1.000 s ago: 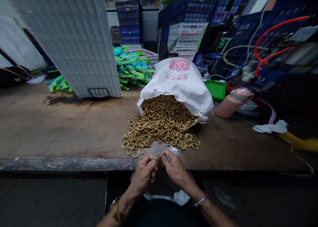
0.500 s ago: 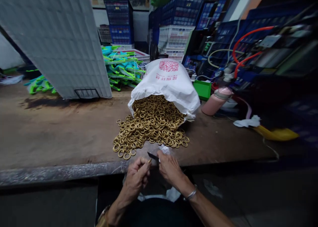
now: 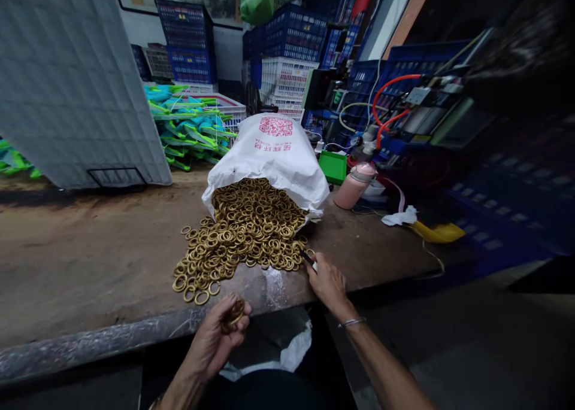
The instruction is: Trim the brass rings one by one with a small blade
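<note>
Gold-coloured rings (image 3: 242, 233) spill in a heap from the mouth of a white woven sack (image 3: 274, 152) lying on the table (image 3: 112, 260). My left hand (image 3: 220, 332), just off the table's front edge, has its fingers curled around a few gold rings (image 3: 233, 315). At the right end of the heap, my right hand (image 3: 329, 283) grips a knife (image 3: 308, 258) with a dark blade and a pale handle. The blade tip points at the rings there; whether it touches one I cannot tell.
A tall grey panel (image 3: 85, 87) stands at the left, with green and blue plastic parts (image 3: 188, 125) behind it. Right of the sack are a green tray (image 3: 332, 166), a pink bottle (image 3: 354, 185) and a machine with orange hoses (image 3: 395, 99). Below the edge hangs white plastic (image 3: 296, 347).
My hands have moved apart. The right one carried the knife to the right side of the heap, and the left turned so the rings in it show. The view has shifted right.
</note>
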{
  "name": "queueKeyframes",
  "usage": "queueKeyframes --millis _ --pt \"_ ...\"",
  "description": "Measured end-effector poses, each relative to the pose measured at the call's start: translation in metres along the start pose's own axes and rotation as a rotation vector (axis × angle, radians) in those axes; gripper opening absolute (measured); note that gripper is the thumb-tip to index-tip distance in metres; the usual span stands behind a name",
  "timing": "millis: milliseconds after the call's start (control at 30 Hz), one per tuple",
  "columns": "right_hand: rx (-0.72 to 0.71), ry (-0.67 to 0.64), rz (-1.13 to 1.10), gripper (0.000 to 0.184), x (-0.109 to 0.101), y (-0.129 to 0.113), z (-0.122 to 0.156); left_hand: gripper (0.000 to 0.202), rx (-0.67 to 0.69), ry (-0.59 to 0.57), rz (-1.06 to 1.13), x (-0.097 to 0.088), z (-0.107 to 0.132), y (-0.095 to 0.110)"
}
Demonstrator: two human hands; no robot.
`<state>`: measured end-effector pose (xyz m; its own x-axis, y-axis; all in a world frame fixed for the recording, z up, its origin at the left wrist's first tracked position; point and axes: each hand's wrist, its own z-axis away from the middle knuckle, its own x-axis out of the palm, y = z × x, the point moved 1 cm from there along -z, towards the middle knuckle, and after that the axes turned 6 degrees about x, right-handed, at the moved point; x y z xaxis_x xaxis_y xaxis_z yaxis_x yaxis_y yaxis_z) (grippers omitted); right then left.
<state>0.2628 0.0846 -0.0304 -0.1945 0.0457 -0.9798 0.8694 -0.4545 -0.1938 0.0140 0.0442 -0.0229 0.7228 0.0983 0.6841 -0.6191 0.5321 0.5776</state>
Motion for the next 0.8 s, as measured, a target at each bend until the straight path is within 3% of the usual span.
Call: queueKeyframes --millis 300,667,800 --pt "0.078 -0.049 -0.006 0.024 -0.002 0.000 -0.002 0.018 -0.080 -0.019 0.079 -0.004 -0.003 -0.002" --pt "0.021 -0.053 0.041 0.022 0.001 -0.001 -0.005 0.020 -0.043 -0.043 -0.018 0.000 0.000 0.000" --pt "-0.070 -0.019 -0.078 0.019 0.002 -0.009 0.010 0.025 -0.028 -0.048 -0.049 0.001 -0.001 -0.003"
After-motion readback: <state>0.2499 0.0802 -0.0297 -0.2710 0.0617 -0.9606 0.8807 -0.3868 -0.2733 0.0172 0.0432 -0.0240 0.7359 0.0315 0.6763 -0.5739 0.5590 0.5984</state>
